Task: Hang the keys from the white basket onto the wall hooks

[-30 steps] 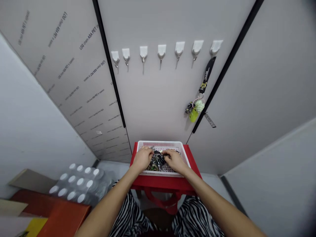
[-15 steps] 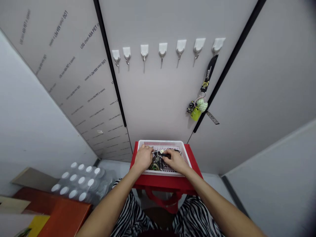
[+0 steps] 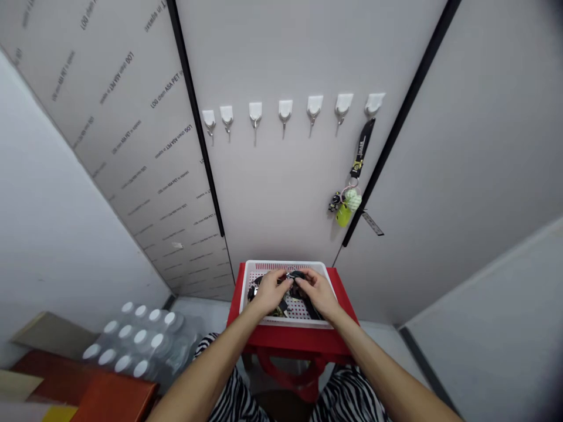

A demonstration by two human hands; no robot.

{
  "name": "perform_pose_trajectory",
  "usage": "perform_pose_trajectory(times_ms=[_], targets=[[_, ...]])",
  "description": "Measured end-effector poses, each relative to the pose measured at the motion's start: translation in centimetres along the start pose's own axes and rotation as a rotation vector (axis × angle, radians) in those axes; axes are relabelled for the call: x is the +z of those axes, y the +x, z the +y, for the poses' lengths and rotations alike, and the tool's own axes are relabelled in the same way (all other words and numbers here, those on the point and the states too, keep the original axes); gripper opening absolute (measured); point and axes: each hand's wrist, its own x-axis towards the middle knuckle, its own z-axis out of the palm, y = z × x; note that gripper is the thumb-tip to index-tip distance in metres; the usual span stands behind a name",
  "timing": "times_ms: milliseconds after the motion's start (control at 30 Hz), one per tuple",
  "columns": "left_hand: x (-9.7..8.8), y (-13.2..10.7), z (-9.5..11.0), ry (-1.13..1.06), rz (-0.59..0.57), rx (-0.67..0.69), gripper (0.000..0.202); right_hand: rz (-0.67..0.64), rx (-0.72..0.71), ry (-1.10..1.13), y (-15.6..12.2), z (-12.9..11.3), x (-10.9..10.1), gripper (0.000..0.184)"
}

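Note:
Over the white plastic basket point(image 3: 245, 291), my left hand point(image 3: 271, 291) and my right hand point(image 3: 319, 291) are close together, thumbs and fingers pinched. Between their fingertips is a dark keychain point(image 3: 296, 274) with a small shiny metal part; its details are too small to tell. Beneath the hands, the basket holds a tangle of keychains and straps, partly covered by the fingers. A black strap point(image 3: 311, 309) lies below my right hand. Dark, shiny pieces point(image 3: 253, 288) show to the left of my left hand.
The basket stands on a red stool point(image 3: 299, 339) against the panel. Several white hooks point(image 3: 285, 109) line the wall above; the rightmost carries a black strap keychain point(image 3: 360, 149) with a green charm point(image 3: 343, 215). Capped plastic bottles point(image 3: 139, 338) stand at lower left, near an orange-brown box point(image 3: 114, 398).
Both hands have come closer together, with the dark keychain now between them. My left hand moved right. The view has tilted up slightly, so the hooks appear lower.

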Motion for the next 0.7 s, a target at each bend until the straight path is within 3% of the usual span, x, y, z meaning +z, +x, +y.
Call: perform_pose_trajectory(times_ms=[167, 333, 433, 533, 633, 700], targets=[[0.7, 0.5, -0.6, -0.176, -0.016, -0.056, 0.022, 0.018, 0.040, 0.059, -0.1, -0.1, -0.1, 0.014], [-1.0, 1.0, -0.1, -0.271, -0.054, -0.126, 0.025, 0.047, 0.036, 0.069, -0.2, -0.6, 0.0, 0.018], [-2.4, 1.3, 1.2, -0.205, -0.168, -0.101, 0.026, 0.051, -0.056, -0.045, -0.4, -0.9, 0.0, 0.027], [-3.5, 1.6, 3.1, -0.014, -0.245, 0.067, 0.023, 0.013, -0.192, -0.240, -0.8, -1.4, 0.1, 0.025], [-4.0, 2.4, 4.9, 0.133, -0.211, 0.125, 0.019, 0.005, -0.208, -0.352, -0.9, -1.9, 0.0, 0.022], [-4.1, 3.2, 5.8, 0.114, -0.182, 0.118, 0.017, 0.035, -0.221, -0.388, -0.6, -2.6, -0.2, 0.026]])
